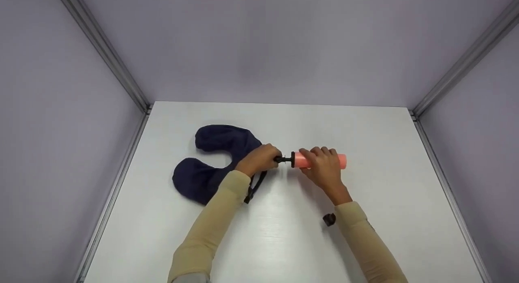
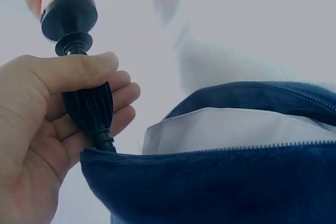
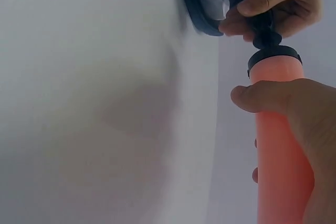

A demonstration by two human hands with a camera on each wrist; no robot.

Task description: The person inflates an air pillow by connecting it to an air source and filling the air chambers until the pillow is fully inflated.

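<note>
Two hands shared the work on one small hand pump. The right hand (image 1: 324, 166) was wrapped round the pink pump barrel (image 1: 320, 160), which lay level above the white table (image 1: 365, 242). The left hand (image 1: 259, 159) pinched the ribbed black nozzle (image 2: 89, 109) between thumb and curled fingers, right where its tip met the dark blue neck pillow (image 1: 211, 163). In the left wrist view the pillow's zip stood open, with a white inner bladder (image 2: 226, 129) showing through the gap; the valve itself was hidden behind the blue cover.

Doing this step well probably depended on keeping nozzle and barrel in one straight line, so that no stroke levered the tip sideways out of its seat. The left grip likely needed to stay firm and close to the pillow, while the right hand drove the barrel along its axis in even strokes. A small black piece (image 1: 329, 219) lay on the table near the right sleeve.
</note>
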